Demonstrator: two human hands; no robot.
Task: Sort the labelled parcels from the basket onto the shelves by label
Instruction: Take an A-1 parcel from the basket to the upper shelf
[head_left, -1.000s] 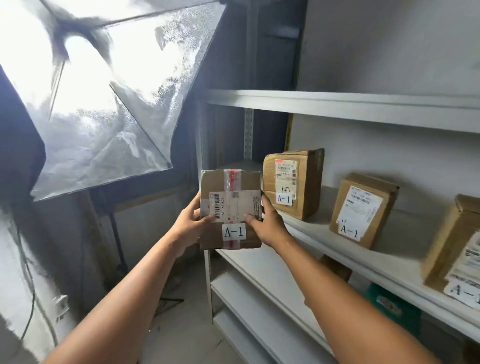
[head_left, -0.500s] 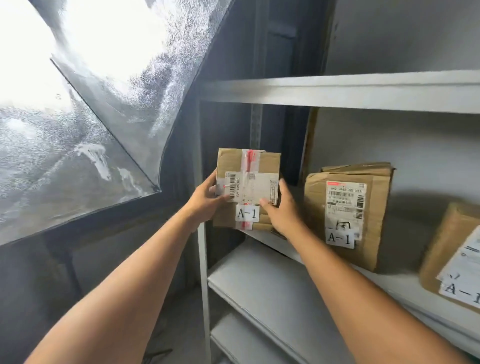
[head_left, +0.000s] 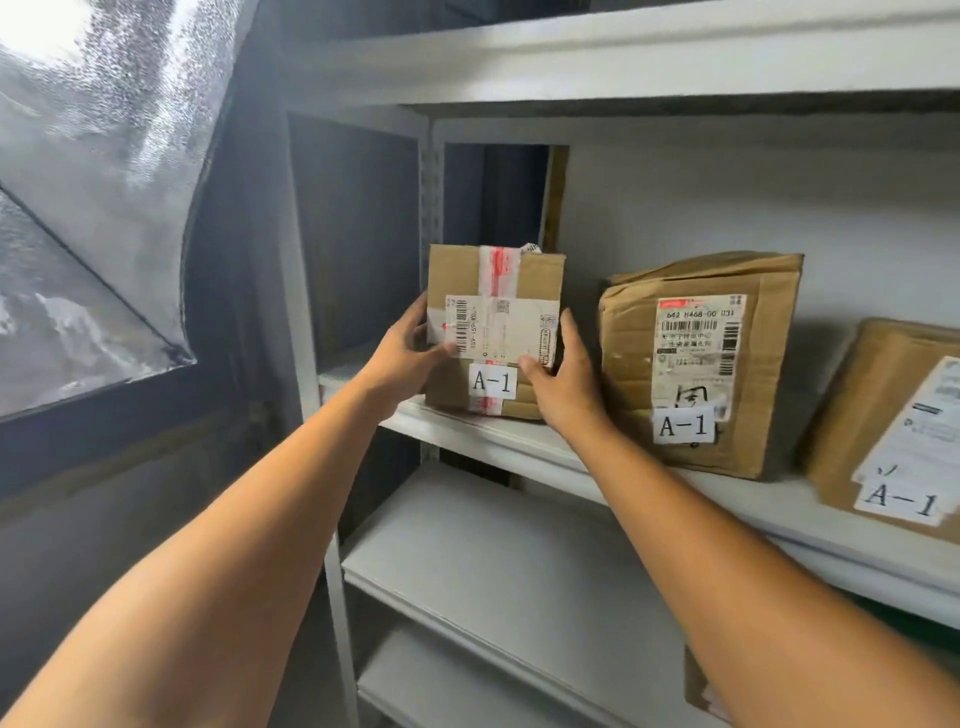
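Lifted clear half a second ago, the held parcel now meets the shelf at its left end.
Both thumbs press its labelled face while the other fingers wrap its sides, the left hand and right hand clamping it so the "A-1" tag faces out and reads plainly. Its base seems to rest on the board, just beside a second A-1 parcel and near a third parcel, which suggests this row collects that label. A silver light reflector hangs off to the left.
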